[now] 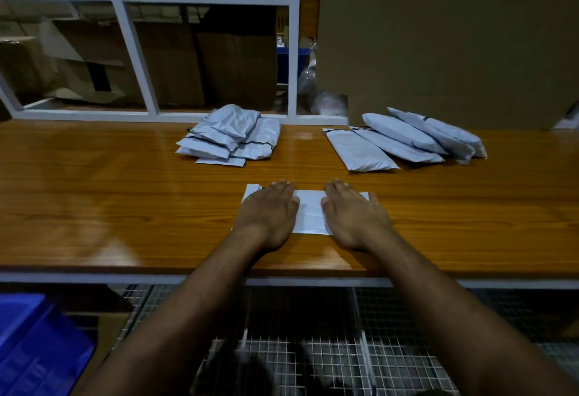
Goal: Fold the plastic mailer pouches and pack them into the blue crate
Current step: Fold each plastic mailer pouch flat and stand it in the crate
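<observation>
A white plastic mailer pouch [310,212] lies flat on the wooden table [125,192] near its front edge. My left hand [269,210] presses flat on the pouch's left part, fingers straight. My right hand [352,212] presses flat on its right part, fingers straight too. Only the pouch's middle strip and corners show between and around the hands. A heap of folded pouches [230,137] sits further back at the centre. A row of several unfolded pouches [404,140] lies overlapping at the back right. The blue crate [34,345] stands below the table at the lower left.
A white-framed shelf rack [131,44] with brown cardboard boxes rises behind the table. A large cardboard sheet [438,35] stands at the back right. A wire mesh floor [313,348] lies under the table's front edge. Another blue bin [291,60] shows behind the rack.
</observation>
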Demonstrator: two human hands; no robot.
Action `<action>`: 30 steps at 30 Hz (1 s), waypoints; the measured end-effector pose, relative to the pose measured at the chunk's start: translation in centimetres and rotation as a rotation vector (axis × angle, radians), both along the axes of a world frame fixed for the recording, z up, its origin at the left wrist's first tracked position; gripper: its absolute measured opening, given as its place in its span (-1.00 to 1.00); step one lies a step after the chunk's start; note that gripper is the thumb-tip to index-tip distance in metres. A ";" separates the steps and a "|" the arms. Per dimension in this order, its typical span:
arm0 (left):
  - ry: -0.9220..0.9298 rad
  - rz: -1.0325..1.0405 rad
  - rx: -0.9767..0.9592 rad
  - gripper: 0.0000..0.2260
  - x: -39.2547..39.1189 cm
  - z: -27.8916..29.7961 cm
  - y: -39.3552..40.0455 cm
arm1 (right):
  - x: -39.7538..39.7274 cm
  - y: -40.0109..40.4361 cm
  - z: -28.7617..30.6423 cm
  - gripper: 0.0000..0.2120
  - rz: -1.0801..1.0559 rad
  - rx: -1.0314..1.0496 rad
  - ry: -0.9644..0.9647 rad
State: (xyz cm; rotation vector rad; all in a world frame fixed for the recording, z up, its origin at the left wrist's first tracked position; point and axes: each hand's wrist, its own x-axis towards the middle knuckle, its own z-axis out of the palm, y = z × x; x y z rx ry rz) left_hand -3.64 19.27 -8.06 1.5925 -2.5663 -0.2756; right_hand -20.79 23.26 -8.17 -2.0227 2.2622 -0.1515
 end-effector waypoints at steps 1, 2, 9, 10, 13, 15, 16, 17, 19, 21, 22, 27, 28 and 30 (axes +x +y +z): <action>0.011 -0.001 0.012 -0.50 0.2 0.1 0.0 | -0.5 0.4 0.3 -0.44 0.017 0.022 0.007; 0.018 -0.003 0.020 -0.50 0.3 0.2 0.0 | -1.1 0.8 0.5 -0.45 0.026 0.036 0.016; 0.043 0.100 0.010 -0.41 1.0 -0.3 -0.2 | -4.0 2.1 0.6 -0.46 -0.008 0.055 0.011; 0.047 0.125 0.011 -0.39 1.1 -0.3 -0.2 | -4.0 2.1 0.6 -0.46 -0.010 0.054 0.009; 0.150 0.136 0.069 -0.42 2.0 0.0 -0.1 | -4.0 2.3 0.6 -0.45 -0.010 0.040 -0.012; 0.246 0.120 0.048 -0.46 2.7 0.2 0.1 | -4.1 2.5 0.8 -0.43 -0.014 0.039 -0.042; 0.262 0.123 -0.024 -0.48 2.9 0.2 0.3 | -4.1 2.5 1.0 -0.42 -0.016 0.042 -0.058; 0.260 0.129 -0.120 -0.50 3.1 0.1 0.4 | -4.0 2.4 1.3 -0.42 -0.014 0.025 -0.070; 0.298 0.116 -0.220 -0.54 3.0 0.6 0.6 | -3.4 2.0 2.2 -0.43 0.034 -0.098 -0.065; 0.337 0.045 -0.177 -0.57 2.8 1.2 0.5 | -2.2 1.5 3.1 -0.52 0.163 -0.217 -0.104; 0.299 0.003 -0.151 -0.59 2.8 1.4 0.5 | -1.6 1.2 3.3 -0.56 0.228 -0.221 -0.146; 0.105 -0.082 -0.066 -0.57 3.8 0.4 0.6 | -0.3 0.8 1.1 -0.51 0.399 -0.149 -0.121; 0.093 -0.100 -0.058 -0.56 4.0 0.2 0.5 | -0.3 0.7 0.8 -0.49 0.414 -0.137 -0.064; 0.049 -0.122 -0.037 -0.54 4.1 0.0 0.1 | -0.4 0.4 0.6 -0.45 0.443 -0.089 0.022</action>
